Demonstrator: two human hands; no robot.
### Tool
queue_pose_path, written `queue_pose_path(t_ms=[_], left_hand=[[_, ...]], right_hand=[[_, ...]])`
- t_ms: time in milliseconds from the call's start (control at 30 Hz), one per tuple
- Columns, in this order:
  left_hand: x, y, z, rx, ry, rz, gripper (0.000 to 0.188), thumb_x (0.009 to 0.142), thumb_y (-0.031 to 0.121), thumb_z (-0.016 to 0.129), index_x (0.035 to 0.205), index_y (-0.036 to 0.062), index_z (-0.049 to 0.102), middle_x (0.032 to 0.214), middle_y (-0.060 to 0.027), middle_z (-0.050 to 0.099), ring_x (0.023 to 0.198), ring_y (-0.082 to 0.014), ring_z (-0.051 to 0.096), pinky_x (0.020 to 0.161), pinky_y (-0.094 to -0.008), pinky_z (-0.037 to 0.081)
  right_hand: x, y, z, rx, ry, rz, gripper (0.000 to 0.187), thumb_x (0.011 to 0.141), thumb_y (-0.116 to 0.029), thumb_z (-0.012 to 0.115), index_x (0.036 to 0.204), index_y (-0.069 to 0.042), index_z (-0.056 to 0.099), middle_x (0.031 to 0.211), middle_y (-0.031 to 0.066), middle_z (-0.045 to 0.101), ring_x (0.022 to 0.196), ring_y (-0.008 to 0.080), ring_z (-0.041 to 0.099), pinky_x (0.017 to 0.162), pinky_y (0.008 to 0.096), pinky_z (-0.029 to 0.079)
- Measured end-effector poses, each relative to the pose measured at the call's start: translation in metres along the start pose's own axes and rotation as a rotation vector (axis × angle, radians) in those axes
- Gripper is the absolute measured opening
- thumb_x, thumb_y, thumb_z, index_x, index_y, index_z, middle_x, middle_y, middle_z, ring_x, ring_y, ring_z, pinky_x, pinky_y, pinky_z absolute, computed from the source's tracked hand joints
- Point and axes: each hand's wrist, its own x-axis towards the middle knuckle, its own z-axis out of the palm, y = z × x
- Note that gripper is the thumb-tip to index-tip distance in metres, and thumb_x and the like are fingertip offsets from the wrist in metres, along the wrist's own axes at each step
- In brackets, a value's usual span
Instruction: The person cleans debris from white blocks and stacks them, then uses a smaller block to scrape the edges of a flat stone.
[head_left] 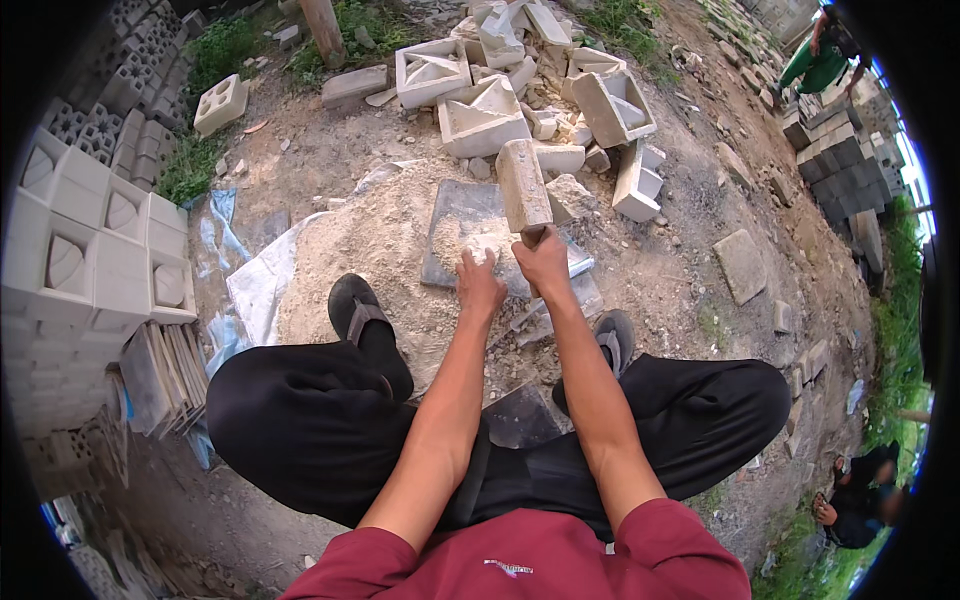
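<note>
My right hand (543, 262) is closed around the near end of a long, dusty rectangular block (524, 185) that looks like a wooden mallet. The block is raised and points away from me; any handle is hidden in my fist. My left hand (480, 285) reaches low beside it, fingers stretched and slightly apart. Its fingertips touch a pale, crumbly lump (492, 243), blurred at the edges. That lump lies on a dark flat slab (447, 215) on the ground, among sandy crumbs. Between my legs rests another dark plate (520, 418).
Beyond the slab rises a pile of broken pale moulded blocks (485, 118). Sandy rubble (340, 240) spreads around my sandalled feet. Stacked pale blocks (70, 220) and leaning boards (165, 375) stand at left. Grey blocks (842, 165) are stacked far right. Two other people are at the right edge.
</note>
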Motion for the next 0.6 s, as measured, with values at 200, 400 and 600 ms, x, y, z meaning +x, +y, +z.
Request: queue_pose_path(t_ms=[200, 400, 600], left_hand=[[0.003, 0.003, 0.0, -0.01, -0.01, -0.015, 0.063, 0.076, 0.013, 0.066, 0.137, 0.0148, 0.049, 0.144, -0.0253, 0.028, 0.125, -0.0425, 0.039, 0.101, -0.0474, 0.041], [-0.001, 0.005, -0.004, -0.011, -0.034, -0.028, 0.061, 0.076, 0.013, 0.066, 0.135, 0.0148, 0.05, 0.143, -0.0261, 0.027, 0.125, -0.0433, 0.039, 0.1, -0.0471, 0.042], [0.003, 0.0, 0.0, 0.017, 0.008, -0.026, 0.06, 0.077, 0.014, 0.064, 0.135, 0.0146, 0.05, 0.142, -0.0257, 0.029, 0.122, -0.0434, 0.041, 0.1, -0.0466, 0.042]], right_hand=[[-0.024, 0.032, 0.014, -0.142, -0.163, 0.109, 0.051, 0.072, -0.028, 0.068, 0.104, 0.01, 0.056, 0.094, 0.0313, 0.064, 0.093, 0.0451, 0.062, 0.082, 0.0458, 0.051], [-0.006, 0.035, 0.004, -0.203, -0.283, 0.178, 0.046, 0.069, -0.03, 0.071, 0.097, 0.006, 0.064, 0.095, 0.0265, 0.067, 0.092, 0.0398, 0.065, 0.079, 0.0415, 0.052], [-0.014, 0.006, 0.01, -0.075, -0.054, 0.091, 0.056, 0.072, -0.027, 0.067, 0.11, 0.011, 0.05, 0.093, 0.0342, 0.063, 0.096, 0.0471, 0.061, 0.085, 0.0473, 0.05]])
